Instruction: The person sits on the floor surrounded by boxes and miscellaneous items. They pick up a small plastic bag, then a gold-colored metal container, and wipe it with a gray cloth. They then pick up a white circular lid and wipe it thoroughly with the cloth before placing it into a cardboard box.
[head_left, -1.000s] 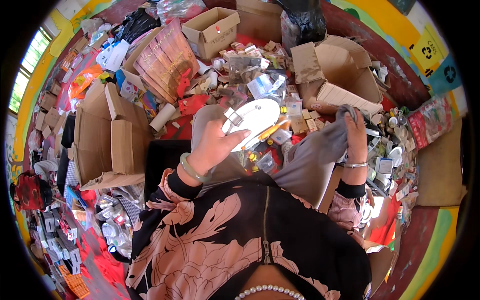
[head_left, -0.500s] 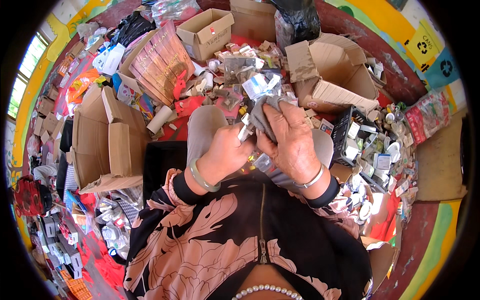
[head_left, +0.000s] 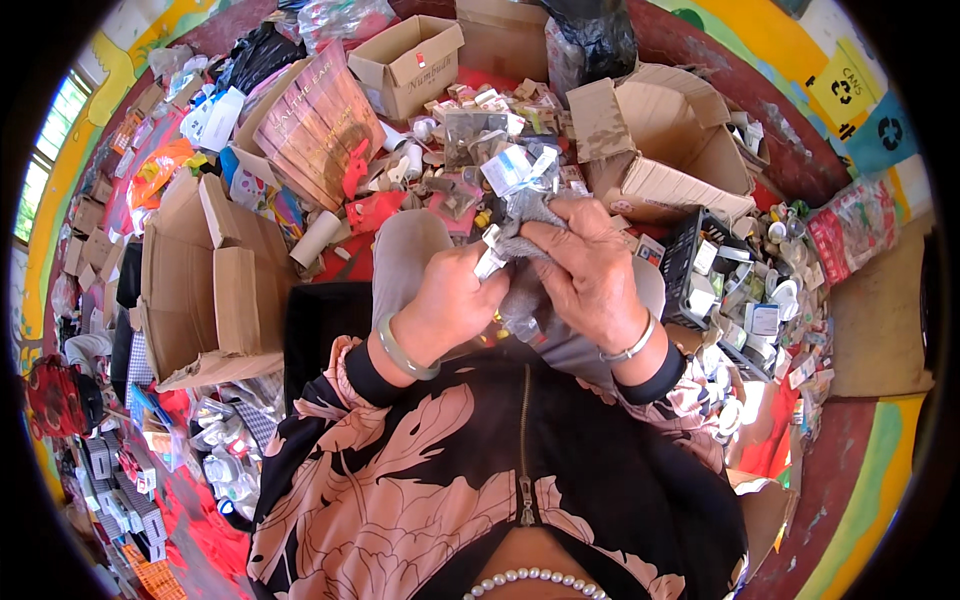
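Note:
My left hand [head_left: 447,303] is closed around a small white plastic-looking piece [head_left: 489,258], whose end sticks out past the thumb; its exact kind is hidden by the fingers. A grey cloth [head_left: 532,212] is pinched in my right hand [head_left: 592,275], bunched under the bent fingers and lying against the white piece. Both hands are held close together above my lap, between my knees. Just beyond the cloth lies a white and blue packet [head_left: 513,170] on the heap of mixed small items.
An open cardboard box [head_left: 185,290] stands to the left, another cardboard box [head_left: 690,150] at the far right. A black crate [head_left: 690,265] with assorted plastic and white items is at the right. A smaller cardboard box [head_left: 405,80] sits at the back. Scattered waste surrounds me.
My right hand has shifted slightly right, and the cloth has loosened and spread out between the hands. The left hand keeps its grip on the white piece.

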